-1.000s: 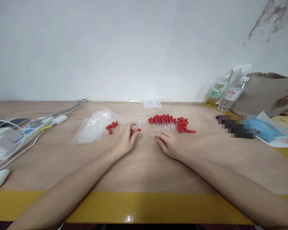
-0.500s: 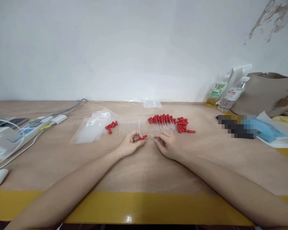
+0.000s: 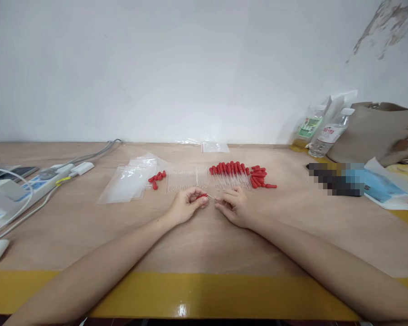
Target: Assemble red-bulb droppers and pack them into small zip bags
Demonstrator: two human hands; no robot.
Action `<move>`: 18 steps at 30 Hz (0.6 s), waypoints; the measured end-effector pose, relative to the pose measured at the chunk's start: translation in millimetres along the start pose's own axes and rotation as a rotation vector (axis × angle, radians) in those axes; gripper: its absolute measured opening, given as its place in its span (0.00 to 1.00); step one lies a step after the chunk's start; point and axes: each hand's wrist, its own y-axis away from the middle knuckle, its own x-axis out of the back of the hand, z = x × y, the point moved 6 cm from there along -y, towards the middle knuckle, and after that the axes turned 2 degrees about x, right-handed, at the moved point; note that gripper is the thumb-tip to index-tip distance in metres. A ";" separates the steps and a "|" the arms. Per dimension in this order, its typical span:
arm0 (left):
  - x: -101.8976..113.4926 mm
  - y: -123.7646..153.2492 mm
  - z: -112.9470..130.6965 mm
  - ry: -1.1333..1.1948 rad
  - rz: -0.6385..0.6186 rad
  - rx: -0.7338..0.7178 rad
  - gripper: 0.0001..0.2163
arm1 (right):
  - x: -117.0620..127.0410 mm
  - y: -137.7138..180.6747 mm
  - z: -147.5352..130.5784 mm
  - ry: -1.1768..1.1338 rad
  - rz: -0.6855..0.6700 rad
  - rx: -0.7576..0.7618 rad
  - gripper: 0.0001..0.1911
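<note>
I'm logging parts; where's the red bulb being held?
In the head view, the red bulb is below centre, in the left hand, opposite the right hand, below the row of clear tubes.

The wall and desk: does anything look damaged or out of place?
Yes: at upper right, the wall has a brownish, ragged patch, odd against its mostly plain surface; stain or peeling, I can't tell. On the desk, one red bulb juts right from its pile.

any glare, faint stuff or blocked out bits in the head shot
Head view: bright glint on the yellow strip, shine on the clear bags; the row of clear tubes blends into the table; pixelation hides part of the blue packet.
</note>
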 end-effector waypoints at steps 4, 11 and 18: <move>0.1 2.7 6.2 -0.010 -0.014 -0.043 0.11 | -2.0 -0.3 3.2 -0.038 -0.039 0.003 0.07; -3.9 8.9 12.7 -0.300 -0.100 -0.070 0.10 | 4.2 -0.3 5.3 0.116 -0.111 0.123 0.10; -5.6 12.8 19.9 -0.539 -0.052 -0.172 0.10 | 3.5 -4.9 -5.3 0.266 -0.126 0.110 0.13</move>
